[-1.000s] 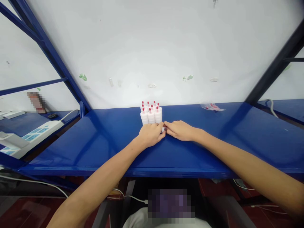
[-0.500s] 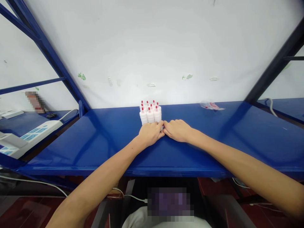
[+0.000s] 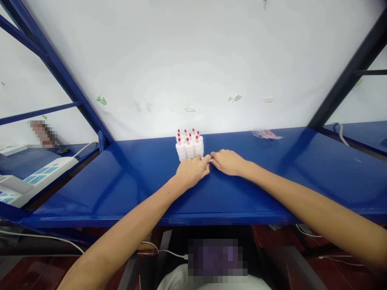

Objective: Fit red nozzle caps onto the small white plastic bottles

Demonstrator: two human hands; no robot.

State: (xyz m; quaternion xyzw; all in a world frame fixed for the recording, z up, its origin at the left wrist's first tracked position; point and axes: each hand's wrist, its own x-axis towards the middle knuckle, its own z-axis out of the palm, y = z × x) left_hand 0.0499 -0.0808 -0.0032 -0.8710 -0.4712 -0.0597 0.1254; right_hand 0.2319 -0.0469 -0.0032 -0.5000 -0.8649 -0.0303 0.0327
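Note:
Several white squeeze bottles [image 3: 189,150] with red pointed caps stand upright in a tight cluster on the blue shelf [image 3: 145,189]. Just in front of them is my left hand [image 3: 193,171], fingers closed, hiding the bottoms of the front bottles. My right hand [image 3: 229,162] rests to the right of the cluster with its fingers pinched together. Between the fingertips of both hands shows a thin pale strip [image 3: 211,160]. What it is made of and where its ends lie are hidden by the fingers.
A clear plastic bag with red bits [image 3: 267,134] lies at the back right near the white wall [image 3: 193,60]. Blue metal posts [image 3: 60,72] frame the shelf. At left are a white power strip [image 3: 50,173] and a dark mouse [image 3: 63,151].
My hands, touching at the fingertips before, are now slightly apart, and the thin pale strip shows between them. The bottles remain grouped. The whole view has shifted slightly.

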